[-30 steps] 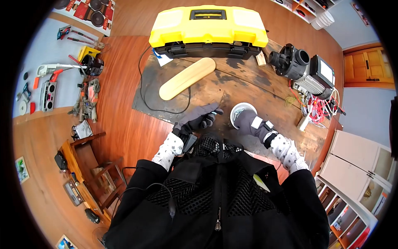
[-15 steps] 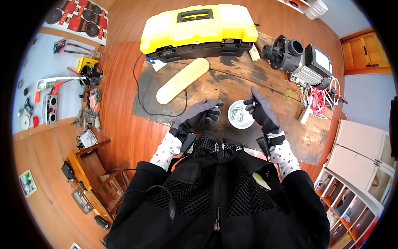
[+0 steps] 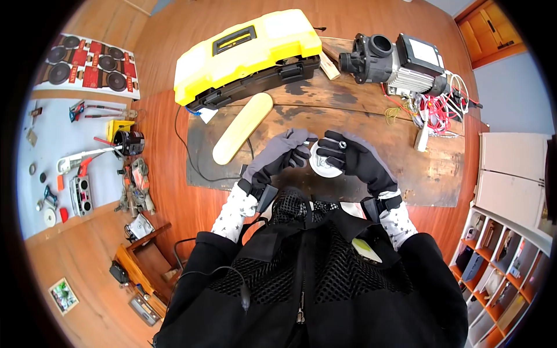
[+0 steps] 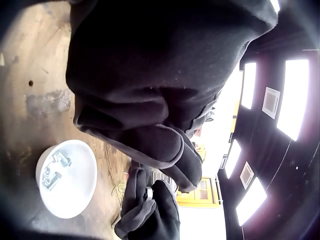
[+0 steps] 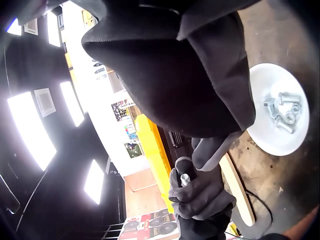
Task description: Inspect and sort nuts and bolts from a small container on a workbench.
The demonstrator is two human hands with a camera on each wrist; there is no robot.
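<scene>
Both hands wear grey and black gloves and are raised close together over a white bowl (image 3: 317,168). My left hand (image 3: 281,155) pinches a bolt (image 5: 185,179) between thumb and fingers; only its silver end shows in the right wrist view. My right hand (image 3: 361,162) pinches a small metal nut (image 3: 342,145) at its fingertips, also visible in the left wrist view. Inside the bowl lie several silver bolts (image 5: 286,126) and nuts (image 5: 289,117). The fingertips of the two hands are a short gap apart.
A yellow and black toolbox (image 3: 249,55) stands at the table's back left, with a rounded wooden board (image 3: 242,129) in front. A pump with a motor (image 3: 400,64) sits back right, beside tangled wires (image 3: 438,113). A black cable (image 3: 194,165) runs along the left side.
My right hand has come up out of the bowl with the nut and moved left toward my left hand. The left hand stays nearly in place. The head view has turned right.
</scene>
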